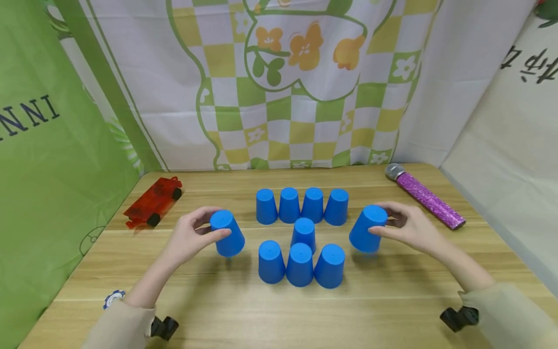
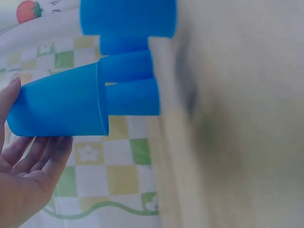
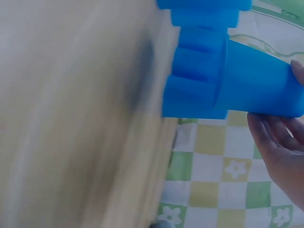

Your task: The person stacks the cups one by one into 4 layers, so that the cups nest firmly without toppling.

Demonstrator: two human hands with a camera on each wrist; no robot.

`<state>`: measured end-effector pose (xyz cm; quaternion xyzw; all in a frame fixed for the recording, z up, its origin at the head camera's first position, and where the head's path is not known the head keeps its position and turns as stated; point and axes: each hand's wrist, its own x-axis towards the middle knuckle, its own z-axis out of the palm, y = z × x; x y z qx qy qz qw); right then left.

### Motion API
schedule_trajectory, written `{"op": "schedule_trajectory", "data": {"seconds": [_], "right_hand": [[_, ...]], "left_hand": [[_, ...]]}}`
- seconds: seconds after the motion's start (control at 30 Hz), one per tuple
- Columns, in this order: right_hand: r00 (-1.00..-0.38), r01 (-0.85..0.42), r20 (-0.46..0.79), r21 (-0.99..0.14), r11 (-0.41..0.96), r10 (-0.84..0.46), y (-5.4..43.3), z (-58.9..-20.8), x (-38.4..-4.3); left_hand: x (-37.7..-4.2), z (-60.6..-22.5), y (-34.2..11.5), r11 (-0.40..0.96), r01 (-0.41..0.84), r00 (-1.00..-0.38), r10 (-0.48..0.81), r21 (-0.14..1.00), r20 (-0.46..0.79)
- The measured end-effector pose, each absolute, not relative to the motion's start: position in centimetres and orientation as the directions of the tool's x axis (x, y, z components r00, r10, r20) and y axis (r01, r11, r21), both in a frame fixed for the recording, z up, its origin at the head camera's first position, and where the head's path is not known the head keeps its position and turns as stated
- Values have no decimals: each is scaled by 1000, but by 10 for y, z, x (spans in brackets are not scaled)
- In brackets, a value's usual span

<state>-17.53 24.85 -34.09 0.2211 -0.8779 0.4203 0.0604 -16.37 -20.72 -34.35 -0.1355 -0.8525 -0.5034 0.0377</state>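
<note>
My left hand [image 1: 192,235] grips an upside-down blue cup [image 1: 227,233] between thumb and fingers, left of the other cups. On the right side, another upside-down blue cup [image 1: 368,229] is held by my right hand [image 1: 405,225]. Both cups tilt slightly and hang just above the table, as the left wrist view shows for the left cup [image 2: 61,102] and the right wrist view for the right cup [image 3: 259,78]. Between the hands stand more inverted blue cups: a back row [image 1: 289,206], a single middle cup [image 1: 303,233] and a front row of three [image 1: 300,265].
A red translucent toy car [image 1: 154,202] lies at the table's back left. At the back right is a purple glittery microphone [image 1: 425,196]. A blue and white chip [image 1: 114,298] lies near my left sleeve. Patterned cloth [image 1: 287,121] hangs behind the wooden table [image 1: 270,320].
</note>
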Motion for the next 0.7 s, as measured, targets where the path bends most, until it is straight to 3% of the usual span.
{"op": "schedule_trajectory", "data": {"seconds": [0.37, 0.7], "right_hand": [[-951, -308, 201, -712, 631, -237, 239, -302, -201], [-941, -336, 236, -713, 616, -241, 211, -292, -233]], "left_hand": [[-193, -311, -204, 484, 272, -962, 169, 831, 216], [-226, -298, -186, 442, 275, -961, 140, 854, 237]]}}
